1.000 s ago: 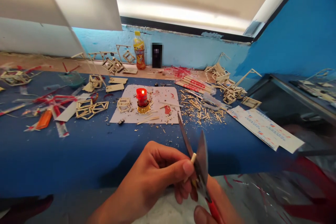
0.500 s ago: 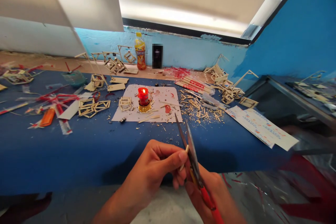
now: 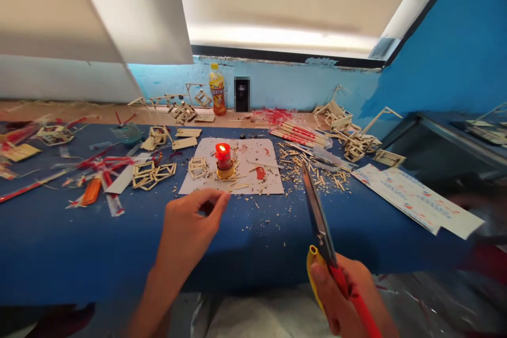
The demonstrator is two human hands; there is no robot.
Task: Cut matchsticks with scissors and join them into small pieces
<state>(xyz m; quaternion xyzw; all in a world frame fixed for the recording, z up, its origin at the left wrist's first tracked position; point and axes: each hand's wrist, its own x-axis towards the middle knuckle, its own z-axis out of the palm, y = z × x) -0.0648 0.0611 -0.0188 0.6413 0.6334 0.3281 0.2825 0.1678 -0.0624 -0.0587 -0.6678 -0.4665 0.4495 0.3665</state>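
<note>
In the head view my right hand [image 3: 344,285] is wrapped around a pair of scissors [image 3: 319,211] with red and yellow handles. Its blades are together and point up and away from me. My left hand [image 3: 194,222] is pinched at the near edge of a white sheet [image 3: 273,169]; anything between its fingertips is too small to make out. Beyond those fingertips, short cut sticks [image 3: 240,186] lie on the sheet. A lit red candle [image 3: 224,157] stands on the sheet in a gold base, with a small stick frame [image 3: 198,167] to its left.
Cut stick pieces [image 3: 301,163] are strewn right of the sheet, below bundled red-and-white stick packs [image 3: 299,134]. Stick models [image 3: 154,174] sit at left and right. An orange glue piece or lighter-like object [image 3: 92,191], a drink bottle [image 3: 217,91] and printed cards [image 3: 415,198] are around.
My left hand has moved left and away from the scissors, toward the sheet. The stick that was between its fingers is no longer visible there. The scissors have shifted right and their blades have closed.
</note>
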